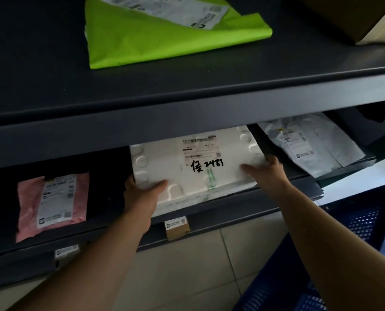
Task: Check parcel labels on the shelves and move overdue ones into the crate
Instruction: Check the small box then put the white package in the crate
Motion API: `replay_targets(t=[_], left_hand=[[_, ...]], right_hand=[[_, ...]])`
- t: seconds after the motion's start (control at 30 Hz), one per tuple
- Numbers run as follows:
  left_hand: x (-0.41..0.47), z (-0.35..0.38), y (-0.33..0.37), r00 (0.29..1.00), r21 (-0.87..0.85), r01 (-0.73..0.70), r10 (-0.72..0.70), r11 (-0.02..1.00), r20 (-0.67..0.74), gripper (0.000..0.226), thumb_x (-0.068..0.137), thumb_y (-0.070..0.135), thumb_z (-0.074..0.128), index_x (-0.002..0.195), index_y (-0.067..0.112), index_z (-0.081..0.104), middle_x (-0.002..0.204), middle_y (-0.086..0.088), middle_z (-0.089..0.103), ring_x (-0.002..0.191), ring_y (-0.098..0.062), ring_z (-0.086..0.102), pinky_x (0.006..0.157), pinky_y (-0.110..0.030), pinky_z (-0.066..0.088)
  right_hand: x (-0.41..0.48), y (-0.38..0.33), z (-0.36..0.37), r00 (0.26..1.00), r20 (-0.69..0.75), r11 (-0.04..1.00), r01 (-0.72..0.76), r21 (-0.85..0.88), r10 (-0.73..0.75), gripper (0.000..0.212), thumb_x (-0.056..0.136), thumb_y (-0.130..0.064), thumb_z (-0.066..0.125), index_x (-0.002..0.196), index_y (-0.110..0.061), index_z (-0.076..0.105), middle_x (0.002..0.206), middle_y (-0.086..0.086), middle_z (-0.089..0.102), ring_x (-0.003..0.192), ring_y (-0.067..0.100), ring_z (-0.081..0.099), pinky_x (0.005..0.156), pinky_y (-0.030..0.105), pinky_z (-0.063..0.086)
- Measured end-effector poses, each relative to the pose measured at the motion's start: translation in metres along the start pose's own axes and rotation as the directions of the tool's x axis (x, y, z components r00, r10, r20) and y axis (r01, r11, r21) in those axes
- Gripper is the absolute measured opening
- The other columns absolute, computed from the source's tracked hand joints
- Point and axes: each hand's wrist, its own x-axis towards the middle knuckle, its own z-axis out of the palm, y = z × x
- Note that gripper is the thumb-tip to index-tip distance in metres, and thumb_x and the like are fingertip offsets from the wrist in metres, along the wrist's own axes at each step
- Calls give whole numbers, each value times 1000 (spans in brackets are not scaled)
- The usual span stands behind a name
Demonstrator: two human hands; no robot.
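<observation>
A white foam parcel (164, 162) with a printed label and black handwriting lies on the middle shelf (243, 203), its front edge over the shelf lip. My left hand (142, 196) grips its near left corner, thumb on top. My right hand (267, 171) holds its right edge, thumb on top. A blue mesh crate (357, 223) stands on the floor at the lower right, partly behind my right forearm.
A pink mailer (29, 205) lies left on the same shelf, a grey-white mailer (317, 151) to the right. On the upper shelf (41, 75) sit a green mailer (155, 39) and a cardboard box (355, 16). A small brown box (177, 227) shows on a lower shelf.
</observation>
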Motion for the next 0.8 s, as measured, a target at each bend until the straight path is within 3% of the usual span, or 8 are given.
replay_targets(t=[0.1, 0.17, 0.27, 0.37, 0.43, 0.53, 0.6, 0.8], left_hand=[[-15, -13, -11, 998, 24, -65, 66, 998, -18, 85, 62, 19, 87, 134, 18, 42, 128, -5, 55, 109, -24, 57, 94, -41, 49], [-24, -23, -18, 994, 48, -109, 110, 993, -23, 87, 59, 18, 89, 132, 17, 42, 128, -7, 55, 108, -23, 58, 91, -34, 47], [-35, -39, -26, 982, 127, -181, 185, 975, -23, 99, 48, 30, 93, 131, 19, 41, 129, -7, 53, 111, -22, 56, 96, -37, 47], [-43, -54, -28, 970, 187, -236, 244, 954, -19, 98, 54, 24, 93, 134, 14, 37, 130, -4, 51, 108, -18, 53, 90, -29, 43], [-46, -62, -30, 966, 195, -253, 257, 948, 3, 99, 55, 24, 92, 135, 13, 35, 130, -4, 50, 108, -16, 52, 89, -28, 41], [-43, -72, -33, 965, 214, -261, 257, 941, 49, 105, 51, 32, 93, 135, 16, 32, 134, -6, 48, 116, -20, 52, 99, -35, 42], [-43, -75, -34, 960, 236, -279, 268, 931, 78, 104, 52, 32, 92, 135, 16, 31, 135, -4, 47, 117, -19, 50, 98, -32, 41], [-47, -76, -39, 946, 244, -322, 300, 915, 125, 101, 52, 26, 93, 133, 13, 33, 133, -7, 48, 114, -18, 52, 92, -27, 39]], right_hand=[[-26, 16, 0, 998, -14, 994, -67, 84, 68, 86, 69, -33, 85, 138, -10, 38, 135, 10, 43, 116, 29, 52, 97, 39, 47], [-46, 24, 0, 994, -17, 978, -105, 179, 110, 81, 67, -28, 88, 129, -9, 40, 124, 9, 51, 105, 25, 57, 87, 37, 49], [-77, 38, 1, 985, -16, 947, -158, 279, 169, 76, 67, -26, 88, 121, -10, 37, 111, 6, 53, 97, 22, 59, 80, 36, 52], [-102, 53, 3, 977, -24, 920, -190, 344, 210, 73, 65, -31, 88, 115, -11, 39, 109, 7, 56, 96, 24, 63, 76, 38, 56], [-115, 66, 5, 975, -41, 911, -190, 365, 219, 76, 62, -38, 89, 114, -5, 45, 106, 8, 60, 92, 24, 65, 70, 36, 56], [-135, 83, 8, 969, -15, 910, -224, 348, 245, 93, 47, -61, 88, 111, -2, 56, 103, 12, 68, 88, 27, 70, 73, 44, 61], [-143, 94, 10, 967, -1, 905, -237, 354, 254, 102, 40, -69, 86, 111, -2, 57, 103, 12, 69, 87, 27, 72, 73, 45, 61], [-165, 97, 10, 959, -56, 880, -230, 416, 277, 71, 66, -42, 85, 113, -8, 44, 99, 5, 56, 86, 18, 61, 67, 31, 52]])
